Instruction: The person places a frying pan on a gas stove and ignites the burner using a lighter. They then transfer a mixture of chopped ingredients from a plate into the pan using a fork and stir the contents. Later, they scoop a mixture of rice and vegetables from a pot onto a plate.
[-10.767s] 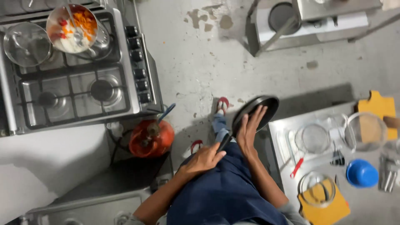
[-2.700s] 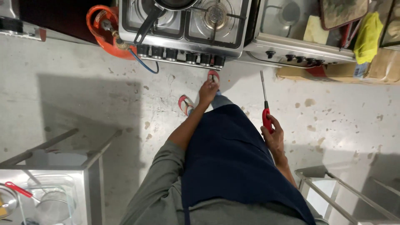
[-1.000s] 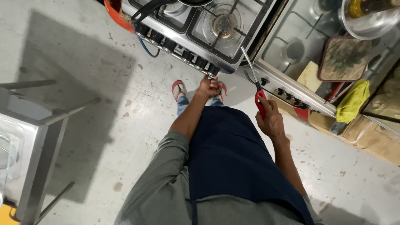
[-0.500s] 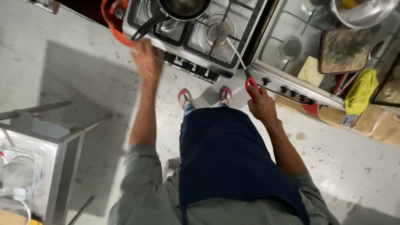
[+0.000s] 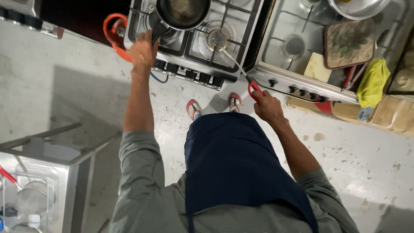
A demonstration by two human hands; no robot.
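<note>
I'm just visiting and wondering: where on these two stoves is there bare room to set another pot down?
Left stove: the frying pan fills the left burners, its handle in the left hand; the right hand points a long lighter at the right burner. Right stove: its near-left burner is bare, bordered by a sponge, pot holder and metal bowl.

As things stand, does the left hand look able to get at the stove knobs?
Probably yes: the left hand is on the pan handle at the stove's front edge, with the knobs just beside it and nothing between them.
</note>
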